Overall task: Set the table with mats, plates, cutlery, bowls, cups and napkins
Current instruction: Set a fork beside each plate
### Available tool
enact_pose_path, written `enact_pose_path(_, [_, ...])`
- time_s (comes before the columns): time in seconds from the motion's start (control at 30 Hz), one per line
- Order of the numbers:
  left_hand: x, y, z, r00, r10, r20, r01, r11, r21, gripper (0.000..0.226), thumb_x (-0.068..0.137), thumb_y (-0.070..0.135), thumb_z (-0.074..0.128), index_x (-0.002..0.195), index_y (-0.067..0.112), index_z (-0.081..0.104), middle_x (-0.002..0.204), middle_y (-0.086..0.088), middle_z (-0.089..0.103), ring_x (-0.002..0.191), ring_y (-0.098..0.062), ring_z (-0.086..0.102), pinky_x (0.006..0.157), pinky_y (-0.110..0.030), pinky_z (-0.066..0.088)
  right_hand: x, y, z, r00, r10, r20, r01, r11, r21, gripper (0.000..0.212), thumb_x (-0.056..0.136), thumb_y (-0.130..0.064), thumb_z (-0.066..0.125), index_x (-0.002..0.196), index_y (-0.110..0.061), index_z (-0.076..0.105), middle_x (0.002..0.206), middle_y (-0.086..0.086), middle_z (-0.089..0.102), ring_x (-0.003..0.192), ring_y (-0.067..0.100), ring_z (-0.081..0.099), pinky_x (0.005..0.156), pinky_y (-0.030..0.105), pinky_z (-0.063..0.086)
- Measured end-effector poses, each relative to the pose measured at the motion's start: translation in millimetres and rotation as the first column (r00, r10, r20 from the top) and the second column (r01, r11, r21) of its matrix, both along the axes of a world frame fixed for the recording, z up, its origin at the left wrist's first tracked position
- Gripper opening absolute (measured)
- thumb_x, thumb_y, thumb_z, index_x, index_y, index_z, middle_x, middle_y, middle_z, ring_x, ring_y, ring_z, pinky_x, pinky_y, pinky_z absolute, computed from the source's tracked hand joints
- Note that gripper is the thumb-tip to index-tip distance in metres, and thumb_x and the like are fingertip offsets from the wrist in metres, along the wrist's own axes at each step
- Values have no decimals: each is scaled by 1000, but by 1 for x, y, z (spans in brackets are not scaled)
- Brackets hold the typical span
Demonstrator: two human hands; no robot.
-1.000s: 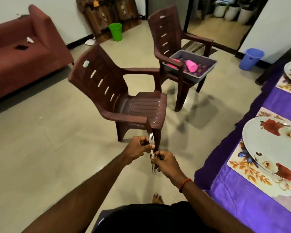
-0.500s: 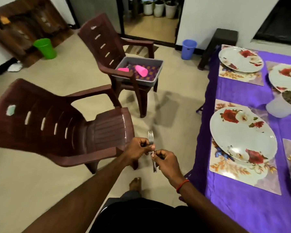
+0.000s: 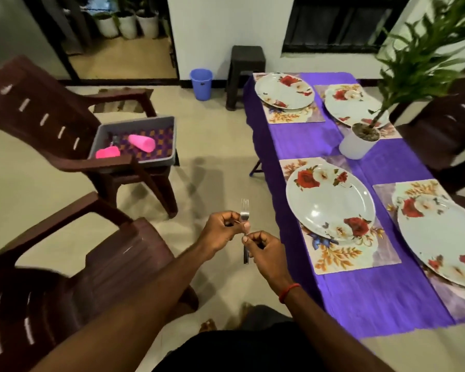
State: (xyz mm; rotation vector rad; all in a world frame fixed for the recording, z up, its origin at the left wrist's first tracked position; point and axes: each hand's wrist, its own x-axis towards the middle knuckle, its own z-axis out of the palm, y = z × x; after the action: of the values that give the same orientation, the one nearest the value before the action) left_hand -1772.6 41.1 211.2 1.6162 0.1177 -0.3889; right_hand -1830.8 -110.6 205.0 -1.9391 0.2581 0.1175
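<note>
A domestic dining room is indicated. A counter [image 3: 381,304] draped in purple cloth is laid with floral mats [image 3: 341,256] and flowered plates [image 3: 330,202], and a potted plant [image 3: 359,140] is set at the counter's middle. Brown plastic armchairs [image 3: 124,253] are placed left of the counter on a tiled floor [image 3: 212,183]. A dark stool [image 3: 246,73] and a blue bin [image 3: 201,83] are noted beyond the counter's far left corner, near an open doorway [image 3: 118,57] lined with white plant pots [image 3: 126,25].

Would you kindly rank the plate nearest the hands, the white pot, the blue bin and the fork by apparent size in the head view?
1. plate
2. white pot
3. blue bin
4. fork: least area, though longer than the bin.
</note>
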Motion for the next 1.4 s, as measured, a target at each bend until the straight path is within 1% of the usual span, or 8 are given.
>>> enact_pose_path(0.13, [37,-15,-2,996,-91,4,90,996,19,9,86,11,80,82,9,72,64,7,66,54,-3,52,53,-20,43,22,-12,2,997,-67,-24,67,998,12,8,91,-28,72,87,-21,73,79,-7,72,73,12,68,65,24,56])
enact_pose_path(0.53, [154,-77,-12,965,-264,12,259,955,143,7,94,8,70,94,13,75,79,0,75,65,-5,64,62,-19,51,107,-68,-6,933,-326,-149,345,931,119,9,93,-24,69,87,-20,74,78,-2,73,64,8,66,56,15,49])
enact_pose_path(0.73, [203,-125,-7,952,-305,1,299,934,197,7,94,9,70,100,7,73,87,-7,75,60,-3,60,49,-11,42,131,-121,-16,846,-518,-128,530,842,97,11,92,-27,70,83,-24,74,77,-7,74,69,12,69,63,25,55])
enact_pose_path(0.87, [223,-154,-8,937,-349,-34,349,918,188,6,93,6,71,99,7,72,89,-8,74,59,-3,61,48,-10,43,131,-149,-27,756,-642,-127,654,750,101,7,89,-25,73,82,-24,73,77,-8,73,73,15,68,69,36,57])
enact_pose_path(1.07, [254,-190,-12,934,-347,-84,357,919,169,7,92,4,72,95,-1,72,80,-8,70,50,-2,58,44,-12,40,113,-193,-31,534,-844,-49,845,534,20,4,89,-18,74,89,-21,71,96,-4,71,90,18,66,75,22,54])
enact_pose_path(1.17, [276,-205,-20,915,-388,-111,404,889,218,10,90,15,76,95,6,76,77,-3,72,57,-11,60,47,-19,45,106,-214,-39,422,-906,-21,903,422,-80,9,85,-19,76,83,-27,72,96,-3,73,93,20,67,93,44,53])
enact_pose_path(1.33, [317,-235,-31,862,-490,-130,506,838,202,4,91,11,74,94,8,75,71,3,68,48,0,56,46,-15,42,118,-219,-26,259,-963,72,957,245,-156,36,79,-13,77,60,-40,61,74,-21,64,86,18,60,93,43,44])
enact_pose_path(1.4, [336,-244,-36,837,-530,-133,546,797,258,8,90,14,76,82,15,74,66,5,69,50,-4,57,51,-20,45,121,-220,-36,178,-983,49,971,168,-170,21,78,-18,78,73,-35,67,88,-5,73,97,26,63,97,47,47])
